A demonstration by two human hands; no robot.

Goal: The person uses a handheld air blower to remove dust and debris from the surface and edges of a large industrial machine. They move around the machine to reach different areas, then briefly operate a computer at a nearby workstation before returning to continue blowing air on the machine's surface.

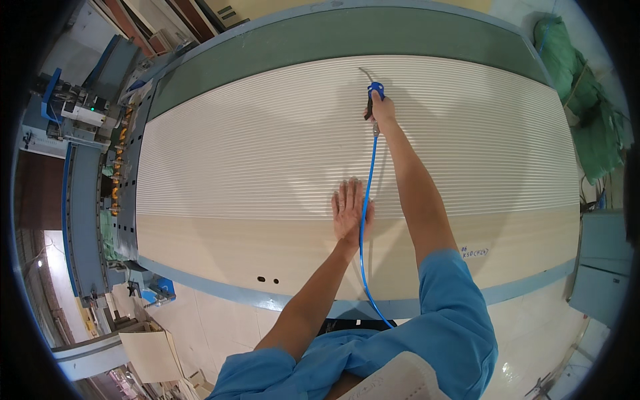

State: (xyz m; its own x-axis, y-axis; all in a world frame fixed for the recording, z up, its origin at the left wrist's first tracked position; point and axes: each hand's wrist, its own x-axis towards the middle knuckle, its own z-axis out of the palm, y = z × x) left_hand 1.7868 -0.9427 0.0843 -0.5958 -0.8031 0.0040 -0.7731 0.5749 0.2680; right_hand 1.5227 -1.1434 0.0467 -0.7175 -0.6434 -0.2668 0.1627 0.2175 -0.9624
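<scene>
A large pale panel (213, 240) lies across the machine bed, its far part cut with many parallel grooves running left to right. My right hand (381, 110) is wrapped round a blue and black air blow gun (377, 88), held out over the far grooves with its thin bent nozzle pointing away to the far left. From the gun's lower end a blue air hose (367, 220) runs back toward my body, passing over the edge of my left hand. Flat on the panel, fingers stretched out, my left hand (349, 210) rests where the grooves meet the plain strip.
A machine head with cables (83, 110) stands beyond the panel's left end. Green sacks (597, 133) and a grey-blue cabinet (603, 253) are at the right. The bed's blue-grey front edge (260, 301) runs before me. Boards (150, 357) lean at the lower left.
</scene>
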